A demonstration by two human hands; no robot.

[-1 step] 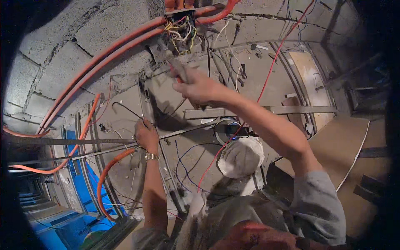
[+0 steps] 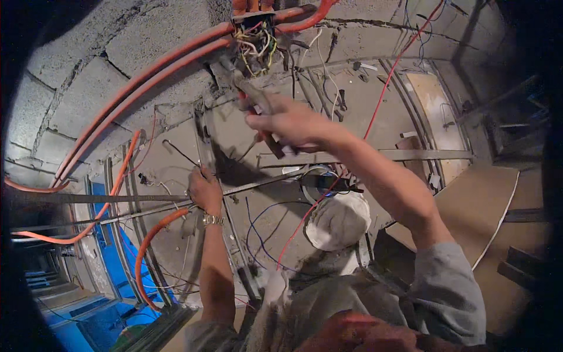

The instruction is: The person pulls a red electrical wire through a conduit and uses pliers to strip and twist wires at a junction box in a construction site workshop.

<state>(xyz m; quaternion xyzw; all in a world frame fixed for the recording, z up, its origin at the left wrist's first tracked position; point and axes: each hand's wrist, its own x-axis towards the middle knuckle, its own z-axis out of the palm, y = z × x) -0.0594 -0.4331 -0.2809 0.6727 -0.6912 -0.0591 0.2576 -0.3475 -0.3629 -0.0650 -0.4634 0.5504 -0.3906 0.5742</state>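
Observation:
My right hand (image 2: 290, 126) is closed around a long hand tool (image 2: 252, 100) with red on its handle. The tool slants from below my palm up toward the block wall, and blur hides its exact kind. Lower left, my left hand (image 2: 205, 190) has its fingers curled on a thin dark rod (image 2: 182, 152) or stiff wire, one end of which sticks out up and to the left. Just above the right hand's tool, an open junction box (image 2: 256, 44) in the wall spills yellow, white and red wires.
Orange conduits (image 2: 146, 79) run along the block wall into the box. A metal channel (image 2: 141, 199) crosses near my left hand, and another (image 2: 399, 155) lies under my right forearm. A white bucket (image 2: 338, 220), a red wire (image 2: 381, 97) and an orange conduit loop (image 2: 146, 246) are below.
The tool in my right hand has tilted, and more of its lower end shows beneath the palm. The rod's free end has shifted slightly right. My left hand has barely moved.

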